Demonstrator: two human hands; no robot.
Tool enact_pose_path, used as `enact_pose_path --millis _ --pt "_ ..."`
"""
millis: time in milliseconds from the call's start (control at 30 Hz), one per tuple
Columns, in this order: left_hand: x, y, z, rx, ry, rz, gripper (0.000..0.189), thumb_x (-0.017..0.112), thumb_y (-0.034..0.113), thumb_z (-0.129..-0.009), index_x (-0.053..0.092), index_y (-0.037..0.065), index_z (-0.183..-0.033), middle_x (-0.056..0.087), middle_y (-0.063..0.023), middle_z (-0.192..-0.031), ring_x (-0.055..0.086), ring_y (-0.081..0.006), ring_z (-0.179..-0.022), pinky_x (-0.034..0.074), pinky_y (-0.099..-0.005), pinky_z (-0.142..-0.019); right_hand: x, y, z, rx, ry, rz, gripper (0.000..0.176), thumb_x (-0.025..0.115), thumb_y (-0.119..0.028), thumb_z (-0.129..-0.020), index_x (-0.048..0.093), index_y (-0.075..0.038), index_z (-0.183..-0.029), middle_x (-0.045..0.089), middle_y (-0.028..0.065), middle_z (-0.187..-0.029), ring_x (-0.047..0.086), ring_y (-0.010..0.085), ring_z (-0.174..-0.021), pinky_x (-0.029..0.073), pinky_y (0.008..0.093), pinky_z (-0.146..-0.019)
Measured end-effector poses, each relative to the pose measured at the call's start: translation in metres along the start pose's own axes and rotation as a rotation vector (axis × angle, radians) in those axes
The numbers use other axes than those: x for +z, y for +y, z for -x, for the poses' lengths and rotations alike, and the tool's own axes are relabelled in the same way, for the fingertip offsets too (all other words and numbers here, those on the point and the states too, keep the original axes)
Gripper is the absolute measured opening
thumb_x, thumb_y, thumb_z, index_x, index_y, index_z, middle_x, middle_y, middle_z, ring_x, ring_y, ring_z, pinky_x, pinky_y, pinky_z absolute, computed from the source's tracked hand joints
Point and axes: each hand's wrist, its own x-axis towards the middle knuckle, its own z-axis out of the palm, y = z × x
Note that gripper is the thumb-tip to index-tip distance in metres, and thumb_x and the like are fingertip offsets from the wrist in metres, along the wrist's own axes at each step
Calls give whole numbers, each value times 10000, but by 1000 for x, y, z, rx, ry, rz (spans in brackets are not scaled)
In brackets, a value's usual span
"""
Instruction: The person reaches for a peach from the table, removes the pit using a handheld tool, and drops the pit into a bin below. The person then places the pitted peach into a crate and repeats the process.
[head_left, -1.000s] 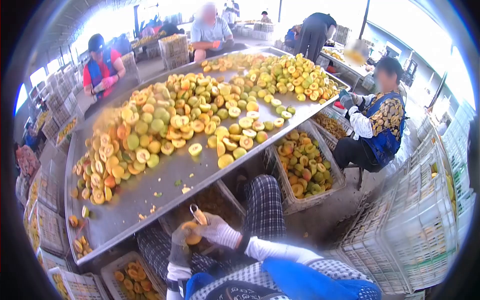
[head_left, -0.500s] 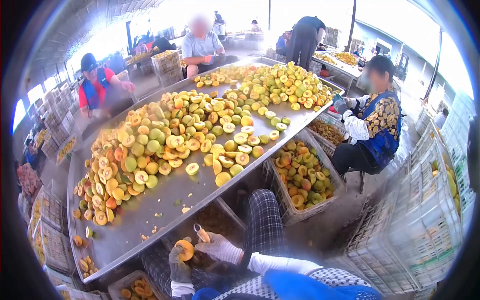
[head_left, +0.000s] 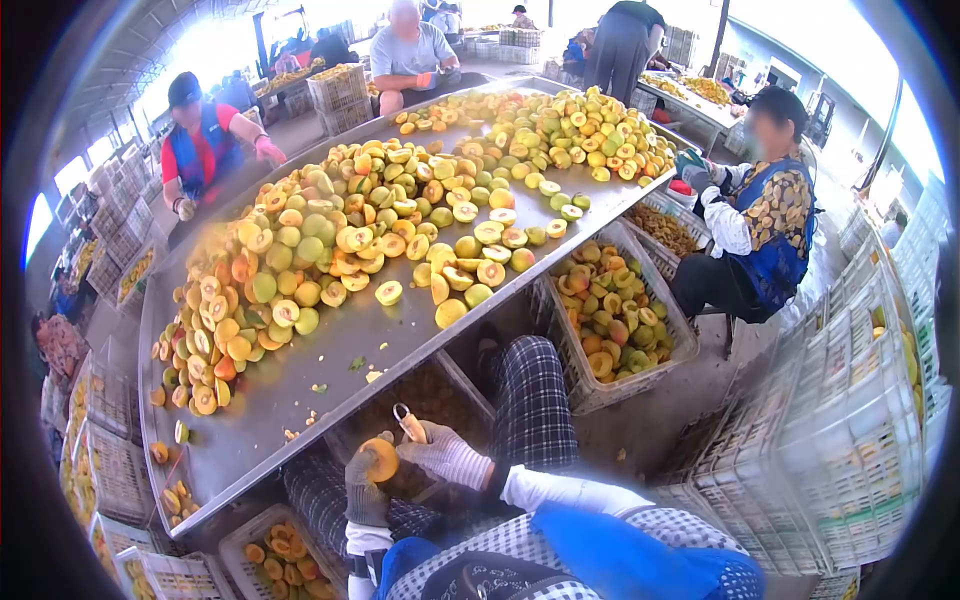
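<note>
Gloved left hand (head_left: 365,490) grips orange fruit half (head_left: 380,460). Gloved right hand (head_left: 445,455) holds looped pitting tool (head_left: 408,420) just beside fruit. Steel table (head_left: 300,390) ahead heaped with halved and whole fruit (head_left: 400,215). Crate of fruit (head_left: 610,320) at right. Other workers seated around table.

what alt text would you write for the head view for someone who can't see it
A gloved left hand holds an orange fruit half while the gloved right hand grips a small tool beside it. Ahead, a metal table carries heaps of whole and halved fruit, with co-workers around it.
</note>
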Motion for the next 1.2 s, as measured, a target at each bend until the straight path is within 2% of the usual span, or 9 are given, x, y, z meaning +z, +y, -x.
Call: enact_pose_path --millis 133,267,333,567,633,800,1200 --pt "0 -3 -2 -36 4 61 433 609 263 -845 588 -66 -1125 623 -136 -1098 598 -232 -1028 467 -327 -944 0 0 0 -4 12 13 176 675 -232 -859 542 -129 -909 498 -45 -673 446 49 -529 365 216 -469" --pt "0 -6 -3 -49 1 67 433 606 273 -859 589 -63 -1132 623 -135 -1102 598 -232 -1026 468 -326 -940 -1 -2 2 2 13 4 182 674 -236 -861 538 -128 -915 497 -42 -673 445 50 -526 368 215 -468" --pt "-2 -7 -4 -55 -4 54 426 594 274 -872 591 -59 -1138 622 -132 -1104 598 -230 -1020 468 -324 -939 -3 1 0 -2 -9 26 201 642 -250 -877 559 -97 -979 547 8 -692 489 90 -532 415 244 -474" --pt "-2 -9 -6 -92 -9 60 412 570 271 -887 595 -54 -1139 621 -127 -1107 598 -224 -1016 466 -323 -934 -5 7 -2 -61 12 -6 212 658 -250 -868 564 -107 -994 535 -9 -691 470 73 -523 400 239 -461" --pt "-3 -9 -7 -80 -30 52 419 569 278 -887 593 -53 -1143 617 -128 -1118 591 -222 -1032 459 -325 -940 -5 -1 3 13 -33 -43 199 655 -259 -874 546 -120 -966 507 -32 -684 448 60 -515 385 220 -461" --pt "-4 -9 -7 -59 -46 21 446 571 280 -887 568 -62 -1174 601 -141 -1164 574 -237 -1082 438 -337 -979 -3 -6 6 2 -12 -38 238 666 -249 -868 577 -108 -1037 532 -17 -697 450 66 -514 373 224 -451" --pt "-15 -16 -13 -74 -73 105 420 568 246 -884 567 -66 -1166 604 -151 -1164 569 -247 -1096 429 -349 -996 -3 -7 7 18 -16 -71 231 674 -237 -866 594 -102 -1035 542 -14 -704 447 68 -517 368 225 -455"
